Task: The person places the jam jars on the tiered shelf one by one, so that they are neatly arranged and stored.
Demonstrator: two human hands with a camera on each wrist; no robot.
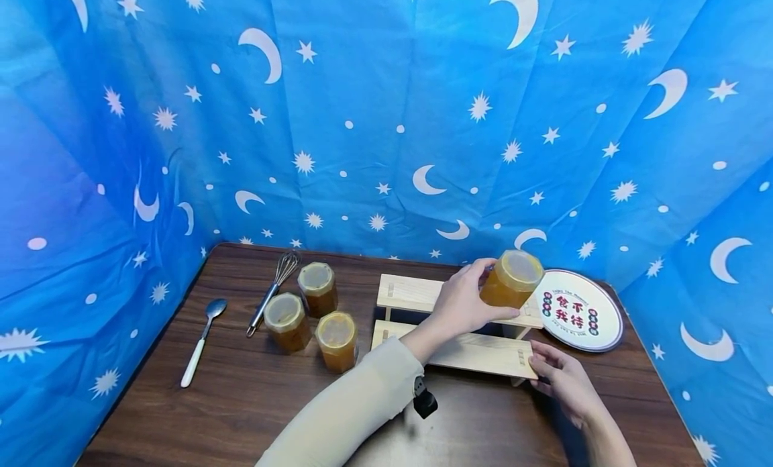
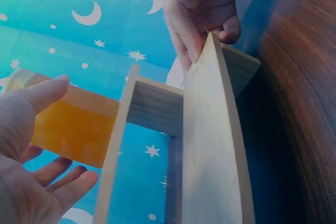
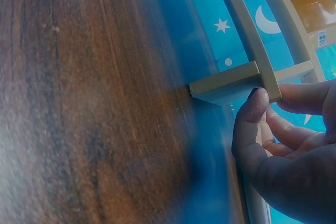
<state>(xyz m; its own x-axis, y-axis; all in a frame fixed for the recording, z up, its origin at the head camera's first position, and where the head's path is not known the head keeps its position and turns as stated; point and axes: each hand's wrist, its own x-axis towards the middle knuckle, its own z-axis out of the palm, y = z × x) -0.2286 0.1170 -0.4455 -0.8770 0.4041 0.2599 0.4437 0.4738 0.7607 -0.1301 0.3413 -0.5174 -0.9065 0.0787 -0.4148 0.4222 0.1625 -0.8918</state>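
Observation:
My left hand (image 1: pixel 460 304) has its thumb and fingers round a jar of amber honey (image 1: pixel 512 280) with a pale lid, at the right end of a two-step wooden rack (image 1: pixel 471 354). In the left wrist view, the base of the jar (image 2: pixel 79 127) meets the upper board, with the thumb on one side and the fingers on the other. My right hand (image 1: pixel 568 381) pinches the right end of the lower board between thumb and fingers. The right wrist view shows the thumb (image 3: pixel 251 114) against that board's end. Part of the upper board is hidden behind the left hand.
Three similar jars (image 1: pixel 337 343) stand left of the rack. Farther left lie a whisk (image 1: pixel 272 292) and a white-handled spoon (image 1: pixel 202 343). Behind the rack's right end is an oval white plate (image 1: pixel 582 310) with red characters. Blue star-patterned cloth (image 1: pixel 362 118) surrounds the dark wooden table (image 1: pixel 229 420).

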